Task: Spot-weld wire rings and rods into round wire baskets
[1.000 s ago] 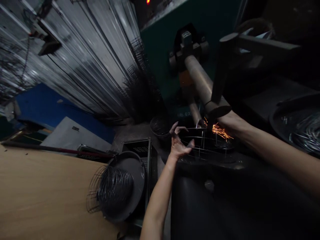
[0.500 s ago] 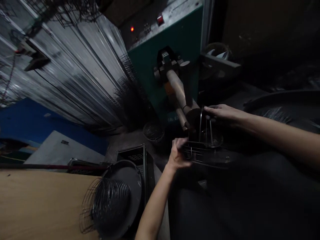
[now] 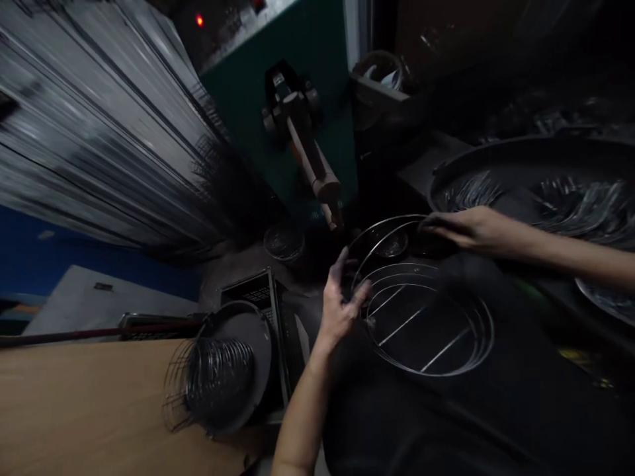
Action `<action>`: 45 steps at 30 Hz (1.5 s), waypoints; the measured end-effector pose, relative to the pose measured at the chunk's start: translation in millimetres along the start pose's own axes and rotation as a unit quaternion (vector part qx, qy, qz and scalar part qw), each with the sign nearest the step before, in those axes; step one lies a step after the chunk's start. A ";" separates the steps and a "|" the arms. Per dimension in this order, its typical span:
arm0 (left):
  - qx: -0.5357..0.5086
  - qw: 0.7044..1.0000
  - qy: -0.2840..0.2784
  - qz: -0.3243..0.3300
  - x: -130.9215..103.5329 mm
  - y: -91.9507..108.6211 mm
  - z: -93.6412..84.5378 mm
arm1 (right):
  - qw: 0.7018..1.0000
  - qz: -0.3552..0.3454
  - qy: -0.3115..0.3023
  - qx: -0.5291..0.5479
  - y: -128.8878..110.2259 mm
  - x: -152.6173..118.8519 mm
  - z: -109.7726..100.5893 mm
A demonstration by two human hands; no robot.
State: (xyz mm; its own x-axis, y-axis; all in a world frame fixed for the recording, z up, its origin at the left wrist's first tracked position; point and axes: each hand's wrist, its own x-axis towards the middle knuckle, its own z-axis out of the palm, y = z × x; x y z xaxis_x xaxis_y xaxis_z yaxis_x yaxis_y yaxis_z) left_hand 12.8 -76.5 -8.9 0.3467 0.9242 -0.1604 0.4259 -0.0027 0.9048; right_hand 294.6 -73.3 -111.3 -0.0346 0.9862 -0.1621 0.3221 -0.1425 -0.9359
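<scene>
My right hand is closed on the far edge of a thin, curved metal wire ring, which shows as two arcs. My left hand has its fingers and thumb curled round the near-left side of the same ring. Just below, a round wire frame made of several rings and straight crossbars rests on dark cloth over my lap. Whether the held ring is joined to that frame, I cannot tell. Ahead stands a green machine with thick metal arms, apart from both hands.
A dark round pan at the lower left carries a bundle of wire rings, beside a plastic crate and a wooden board. To the right, a large round tray holds short wire pieces. Long metal rods stand at left.
The wire frame has come away from the machine's arms and lies lower, tipped so its rings face up. My right hand has moved right; the machine sits further up-left in view.
</scene>
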 end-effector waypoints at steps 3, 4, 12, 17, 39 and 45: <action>-0.143 0.981 0.027 -0.131 -12.3 6.6 27.4 | 0.995 -0.038 -0.084 -0.039 6.0 31.9 42.3; -0.178 0.971 -0.003 -0.161 -14.4 7.4 39.0 | 0.992 -0.047 -0.105 -0.046 7.8 41.7 55.3; -0.349 0.901 -0.046 -0.255 15.8 -14.8 79.7 | 0.925 -0.262 -0.119 -0.247 -21.0 59.8 75.6; -0.346 0.890 -0.113 -0.273 25.9 -21.6 62.2 | 0.909 -0.223 -0.141 -0.323 -22.3 42.4 55.5; -0.260 0.906 -0.174 -0.284 52.6 -15.0 51.9 | 0.951 0.175 -0.149 0.206 -24.9 -90.3 105.7; -0.248 0.914 -0.215 -0.238 47.7 -14.8 44.8 | 0.927 0.185 -0.292 0.148 -26.7 -77.7 102.6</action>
State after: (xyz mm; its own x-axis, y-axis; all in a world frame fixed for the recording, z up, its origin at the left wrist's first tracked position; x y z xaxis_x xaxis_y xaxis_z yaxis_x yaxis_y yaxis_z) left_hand 60.5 -49.5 -47.7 0.5634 0.5388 -0.6262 0.2192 0.6333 0.7422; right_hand 191.6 -154.8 -105.9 -0.5070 0.6645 -0.5490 0.1431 -0.5633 -0.8138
